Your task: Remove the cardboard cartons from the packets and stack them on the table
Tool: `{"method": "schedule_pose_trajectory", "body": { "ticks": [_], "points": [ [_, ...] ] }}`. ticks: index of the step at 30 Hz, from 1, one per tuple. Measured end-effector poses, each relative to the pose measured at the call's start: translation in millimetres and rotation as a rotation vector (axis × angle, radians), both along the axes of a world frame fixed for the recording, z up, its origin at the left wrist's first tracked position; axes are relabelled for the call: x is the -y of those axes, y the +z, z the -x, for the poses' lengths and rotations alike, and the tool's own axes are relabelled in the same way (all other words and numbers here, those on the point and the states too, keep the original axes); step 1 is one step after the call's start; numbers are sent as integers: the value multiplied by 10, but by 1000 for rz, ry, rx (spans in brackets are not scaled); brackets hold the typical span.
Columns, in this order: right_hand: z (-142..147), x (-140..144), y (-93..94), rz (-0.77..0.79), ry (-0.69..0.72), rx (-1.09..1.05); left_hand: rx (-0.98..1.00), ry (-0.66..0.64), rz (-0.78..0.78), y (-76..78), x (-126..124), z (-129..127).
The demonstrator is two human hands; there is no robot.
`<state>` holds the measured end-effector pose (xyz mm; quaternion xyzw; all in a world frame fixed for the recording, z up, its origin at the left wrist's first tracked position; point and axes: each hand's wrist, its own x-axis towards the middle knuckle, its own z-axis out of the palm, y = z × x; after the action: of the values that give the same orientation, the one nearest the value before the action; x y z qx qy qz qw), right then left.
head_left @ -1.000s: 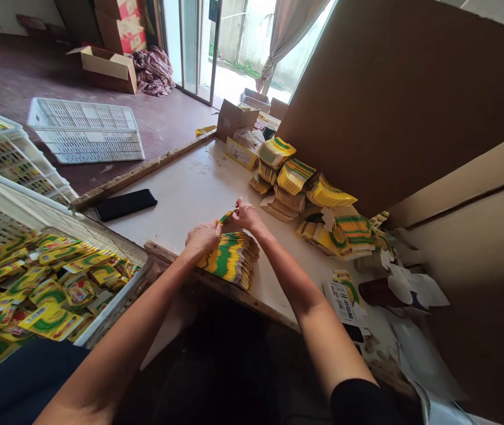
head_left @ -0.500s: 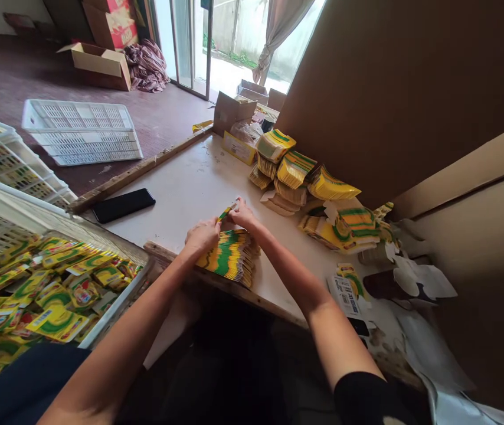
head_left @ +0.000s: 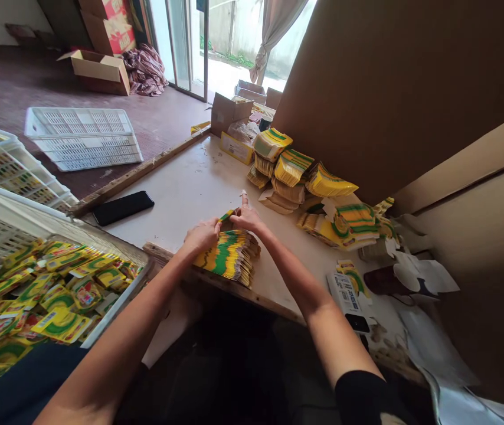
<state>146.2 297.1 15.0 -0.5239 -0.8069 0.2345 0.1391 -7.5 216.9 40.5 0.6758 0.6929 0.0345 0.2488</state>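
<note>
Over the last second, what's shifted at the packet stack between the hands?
Little. The right hand has straightened its forefinger, which now points away over the table. Both hands keep their grip on the single folded packet above the stack of packets; the left hand has not moved. The phone and crate of sachets lie as before.

A pale table (head_left: 190, 189) with a rough wooden edge carries a black phone (head_left: 123, 207), a fanned stack of yellow-green packets (head_left: 228, 258), bundled packet piles (head_left: 305, 189) and small cardboard boxes (head_left: 229, 112).
</note>
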Motion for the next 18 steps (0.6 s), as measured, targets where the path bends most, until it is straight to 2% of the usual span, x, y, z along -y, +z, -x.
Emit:
{"method": "schedule_pose_trajectory", "body": {
  "ticks": [4, 9, 14, 18],
  "points": [
    [-204, 77, -16, -32, -78, -63, 10, 8, 23, 22, 0, -8],
    [-462, 230, -13, 33, 36, -155, 11, 13, 50, 69, -27, -23],
    [-679, 312, -49, 156, 192, -195, 16, -51, 63, 141, -129, -31],
    [-731, 300, -47, 112, 138, -184, 6, -94, 56, 184, -167, -29]
  ]
}}
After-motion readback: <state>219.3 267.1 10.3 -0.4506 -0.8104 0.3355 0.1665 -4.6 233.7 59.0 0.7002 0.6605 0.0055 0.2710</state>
